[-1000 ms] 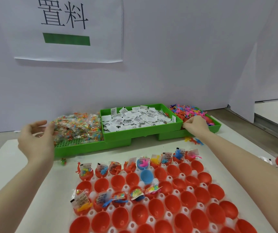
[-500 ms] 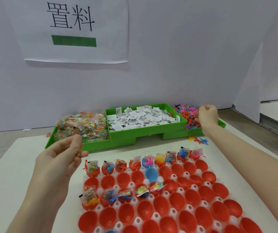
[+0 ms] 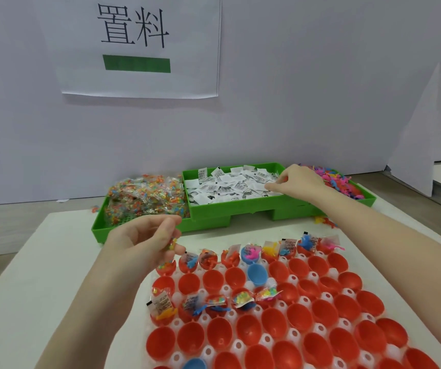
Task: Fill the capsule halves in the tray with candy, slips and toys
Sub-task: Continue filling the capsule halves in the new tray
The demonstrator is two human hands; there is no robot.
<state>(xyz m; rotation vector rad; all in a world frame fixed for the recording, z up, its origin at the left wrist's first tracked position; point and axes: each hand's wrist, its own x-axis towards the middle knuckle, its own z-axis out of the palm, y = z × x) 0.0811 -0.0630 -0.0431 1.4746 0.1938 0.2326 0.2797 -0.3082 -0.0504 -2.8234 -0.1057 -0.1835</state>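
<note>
Three green bins [image 3: 208, 221] sit beyond the capsule tray [image 3: 318, 328].

light: bright, even, diffuse, coming from overhead
shadows: faint, lying soft under the green bins [image 3: 208, 222]
glare: none showing
blur: left hand [image 3: 144, 241] smearing slightly
edges: wide-angle bending

The white worktop [image 3: 54, 302] carries three green bins [image 3: 214, 222] along its far edge and the capsule tray [image 3: 318, 278] nearer, with loose toys [image 3: 324, 222] between.
</note>
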